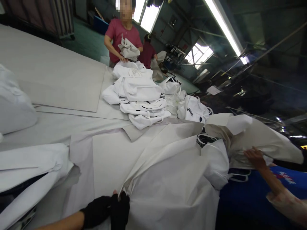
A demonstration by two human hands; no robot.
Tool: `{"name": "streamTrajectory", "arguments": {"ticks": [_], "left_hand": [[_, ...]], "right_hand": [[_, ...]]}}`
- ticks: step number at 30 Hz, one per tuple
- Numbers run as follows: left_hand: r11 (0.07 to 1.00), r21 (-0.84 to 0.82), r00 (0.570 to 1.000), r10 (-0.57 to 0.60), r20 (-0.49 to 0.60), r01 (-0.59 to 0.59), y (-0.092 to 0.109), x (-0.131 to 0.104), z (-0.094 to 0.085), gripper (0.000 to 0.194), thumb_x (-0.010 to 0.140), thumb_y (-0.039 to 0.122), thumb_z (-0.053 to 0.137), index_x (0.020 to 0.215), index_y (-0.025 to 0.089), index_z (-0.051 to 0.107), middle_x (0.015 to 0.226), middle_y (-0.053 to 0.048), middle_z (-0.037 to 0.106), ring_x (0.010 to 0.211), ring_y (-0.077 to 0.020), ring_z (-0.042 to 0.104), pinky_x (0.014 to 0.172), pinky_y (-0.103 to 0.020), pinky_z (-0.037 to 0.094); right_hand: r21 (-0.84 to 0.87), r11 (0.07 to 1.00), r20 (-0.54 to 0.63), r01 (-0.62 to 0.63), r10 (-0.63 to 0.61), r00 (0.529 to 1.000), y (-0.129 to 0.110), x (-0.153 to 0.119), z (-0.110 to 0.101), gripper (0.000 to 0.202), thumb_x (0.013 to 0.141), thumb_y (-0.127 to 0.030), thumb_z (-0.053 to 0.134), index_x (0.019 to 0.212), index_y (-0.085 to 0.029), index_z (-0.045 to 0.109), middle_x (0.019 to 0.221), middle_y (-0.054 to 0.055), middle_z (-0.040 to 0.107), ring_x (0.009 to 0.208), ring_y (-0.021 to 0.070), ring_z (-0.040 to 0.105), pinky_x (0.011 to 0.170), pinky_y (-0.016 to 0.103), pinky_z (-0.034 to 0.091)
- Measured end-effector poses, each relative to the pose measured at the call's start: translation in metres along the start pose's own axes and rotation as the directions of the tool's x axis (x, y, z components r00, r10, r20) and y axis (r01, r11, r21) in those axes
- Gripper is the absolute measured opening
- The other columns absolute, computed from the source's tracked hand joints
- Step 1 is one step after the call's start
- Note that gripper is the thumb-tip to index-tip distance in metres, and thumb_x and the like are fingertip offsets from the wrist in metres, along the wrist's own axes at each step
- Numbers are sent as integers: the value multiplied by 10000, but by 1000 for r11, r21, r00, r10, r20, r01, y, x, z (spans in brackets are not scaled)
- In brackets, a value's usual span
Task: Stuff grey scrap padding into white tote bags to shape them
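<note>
Both hands wear black gloves with bare fingertips and meet at the bottom of the view, left of centre. My left hand (99, 209) reaches in from the lower left, its fingers closed at the edge of a large pale sheet (172, 182). Touching it, my right hand (120, 207) pinches the gathered corner of that sheet. The sheet spreads away to the right in folds. White bundled fabric with dark trim (213, 159) rests at its far right side.
Stacked white fabric pieces (141, 89) lie mid-table. A person in a red shirt (124, 35) stands behind them, another farther back. At right, a person's arm (268, 175) touches pale sheeting. White bundles (14, 102) sit at left, beside large flat boards (59, 76).
</note>
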State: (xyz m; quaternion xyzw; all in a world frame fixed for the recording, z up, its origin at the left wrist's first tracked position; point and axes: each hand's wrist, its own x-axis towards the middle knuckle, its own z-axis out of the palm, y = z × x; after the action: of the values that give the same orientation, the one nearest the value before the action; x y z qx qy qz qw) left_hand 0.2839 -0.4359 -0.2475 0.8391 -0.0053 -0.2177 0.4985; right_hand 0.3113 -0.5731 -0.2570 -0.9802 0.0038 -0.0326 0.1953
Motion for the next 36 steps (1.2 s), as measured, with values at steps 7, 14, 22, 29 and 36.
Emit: {"name": "streamTrajectory", "arguments": {"ticks": [7,14,22,29,36], "left_hand": [[838,207,741,-298,-602,505,-27,88,-130,676,896,486,455,1425,71,375,1462,-204,360,1337,-340,333,1078,-446,310],[822,167,721,-356,-595,544,-46,113,-146,330,904,286,444,1164,148,592,1224,-132,566,1133,-272,515,950,-366,392],[835,130,746,-394,-537,535,-53,124,-163,405,902,266,427,1243,115,583,1341,-147,538,1256,-268,478,1056,-363,360],[908,244,867,-205,-454,342,-20,115,-140,417,862,233,455,1249,152,588,1358,-163,509,1248,-333,463,1072,-482,323],[955,261,968,-79,-240,142,22,92,-57,408,822,236,473,1192,184,635,1222,-144,610,1155,-342,545,1009,-496,408]], "right_hand": [[-54,982,-9,180,-181,983,40,12,17,378,871,-458,454,822,-198,723,911,151,716,886,287,674,792,417,545],[44,999,45,16,-18,999,27,14,13,558,877,-577,333,825,-189,730,942,191,703,884,340,672,794,478,543],[21,1000,94,-14,11,995,33,20,17,541,805,-633,406,803,-203,734,899,173,712,932,341,663,817,450,548],[92,996,48,-18,14,999,57,17,48,519,812,-601,413,828,-200,743,895,179,704,912,349,674,805,455,555],[180,925,69,-336,328,942,45,45,-8,686,838,-694,325,989,-156,723,1004,165,708,996,348,653,836,412,543]]}}
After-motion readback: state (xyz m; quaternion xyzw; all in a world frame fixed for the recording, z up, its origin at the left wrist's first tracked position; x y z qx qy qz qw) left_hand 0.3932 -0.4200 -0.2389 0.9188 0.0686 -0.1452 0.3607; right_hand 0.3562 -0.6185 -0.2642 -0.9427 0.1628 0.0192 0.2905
